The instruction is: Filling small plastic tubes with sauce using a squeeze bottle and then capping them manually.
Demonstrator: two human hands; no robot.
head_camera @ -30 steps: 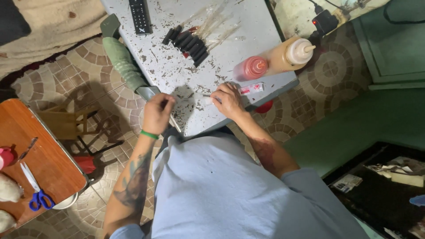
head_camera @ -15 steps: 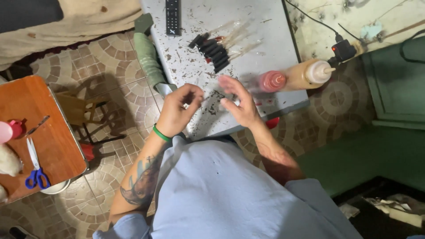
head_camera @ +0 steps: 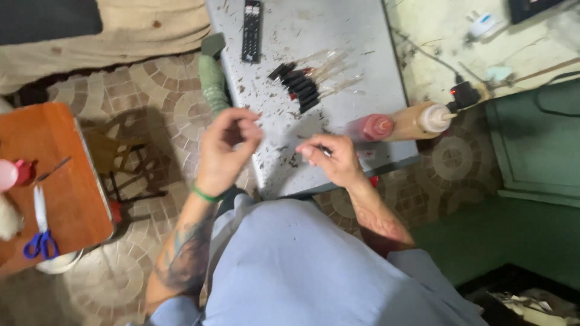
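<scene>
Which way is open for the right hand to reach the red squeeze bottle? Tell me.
Probably yes, straight across. The right hand sits beside the red squeeze bottle on the grey table, with only debris-flecked tabletop between them. Its fingers seem to pinch something small, though.

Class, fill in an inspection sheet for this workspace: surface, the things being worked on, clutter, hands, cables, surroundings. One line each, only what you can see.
Surface: grey tabletop, strewn with dark flecks and crumbs.
Job's things: row of small black cylinders beside clear plastic sleeves; small thin item in the right hand's grip, too blurred to identify.
Clutter: black remote control; red-capped squeeze bottle and white-capped tan squeeze bottle, lying down.
Hands: left hand curled, raised off the table, contents unclear; right hand pinching the item.
Cables: black cord to a plug with red light.
Surroundings: patterned tile floor; wooden side table with blue-handled scissors.
</scene>
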